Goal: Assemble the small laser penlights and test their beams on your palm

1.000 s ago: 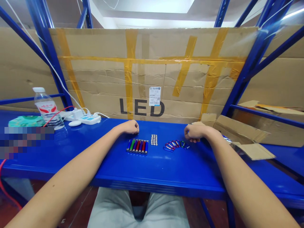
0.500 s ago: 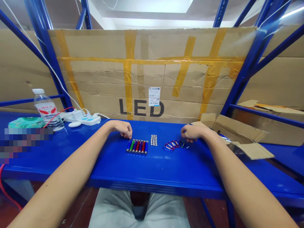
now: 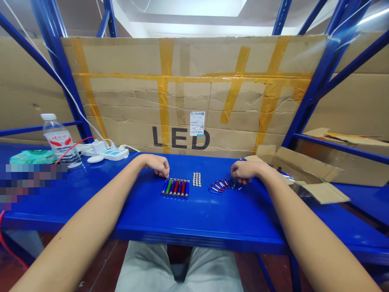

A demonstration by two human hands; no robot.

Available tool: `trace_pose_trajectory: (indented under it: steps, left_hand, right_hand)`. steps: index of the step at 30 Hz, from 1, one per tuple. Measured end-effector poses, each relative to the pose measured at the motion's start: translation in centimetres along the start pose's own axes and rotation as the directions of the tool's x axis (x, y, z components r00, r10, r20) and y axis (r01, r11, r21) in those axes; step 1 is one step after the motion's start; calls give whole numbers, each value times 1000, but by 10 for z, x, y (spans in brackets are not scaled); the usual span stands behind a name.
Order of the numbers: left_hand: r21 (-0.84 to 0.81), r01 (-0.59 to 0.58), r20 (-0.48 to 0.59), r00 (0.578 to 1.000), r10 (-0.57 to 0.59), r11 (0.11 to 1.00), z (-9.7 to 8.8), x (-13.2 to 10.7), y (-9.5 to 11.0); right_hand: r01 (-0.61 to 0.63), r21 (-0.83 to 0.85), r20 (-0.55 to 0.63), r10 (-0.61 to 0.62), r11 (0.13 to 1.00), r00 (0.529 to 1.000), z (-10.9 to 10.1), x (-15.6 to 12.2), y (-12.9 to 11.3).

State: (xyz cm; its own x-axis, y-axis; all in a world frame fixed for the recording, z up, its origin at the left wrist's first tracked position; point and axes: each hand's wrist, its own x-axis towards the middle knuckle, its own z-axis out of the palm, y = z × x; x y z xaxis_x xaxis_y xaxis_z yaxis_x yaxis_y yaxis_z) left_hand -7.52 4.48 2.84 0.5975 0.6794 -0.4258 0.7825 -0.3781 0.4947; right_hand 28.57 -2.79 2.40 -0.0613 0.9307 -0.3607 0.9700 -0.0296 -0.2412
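Observation:
My left hand is closed, its thumb and fingertips pinched at the far end of the leftmost tube in a row of mini flashlights. These are blue, green, red and purple tubes with silver ends, lying side by side. What the pinch holds, if anything, is too small to make out. To their right, silver button cells lie in neat rows. Farther right, red, blue and dark carabiners form a fanned line. My right hand has its fingers curled down just above the right end of that line; its fingertips are partly hidden.
An open cardboard box stands at the right on the blue table. A water bottle, a green packet and a white power strip with cables occupy the left. A large taped carton rises behind.
Both hands stay almost in place. My right hand has shifted very slightly toward the carabiners; the laid-out parts have not visibly moved.

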Motion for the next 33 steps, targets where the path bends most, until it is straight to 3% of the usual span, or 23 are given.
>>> trace_pose_trajectory:
  steps: [7, 11, 14, 16, 19, 25, 28, 33]
  left_hand:
    - [-31, 2, -30, 1000, -3, 1000, 0, 1, -2]
    - [-21, 37, -236, 971, -41, 999, 4, 13, -4]
    - [155, 87, -432, 902, -12, 984, 10, 25, -5]
    - [250, 129, -506, 862, 16, 960, 15, 31, -6]
    - [289, 144, -525, 850, 31, 946, 21, 36, -4]
    - [312, 160, -526, 850, 30, 937, 23, 36, -3]
    - [320, 162, -521, 853, 30, 934, 23, 36, -3]
    - [331, 164, -514, 857, 32, 929, 23, 35, -1]
  right_hand:
    - [28, 6, -78, -27, 1000, 997, -1, 4, 2]
    - [72, -100, -234, -93, 992, 968, -1, 7, -2]
    - [126, -182, -377, -188, 975, 907, 3, 11, -9]
    - [157, -185, -433, -224, 970, 873, 7, 16, -11]
    - [169, -157, -452, -223, 973, 864, 14, 26, -10]
    - [184, -63, -404, -194, 981, 894, 18, 43, 2]
    - [189, 2, -387, -174, 982, 906, 14, 44, 8]
    - [159, -25, -353, -157, 987, 922, 11, 37, 7]
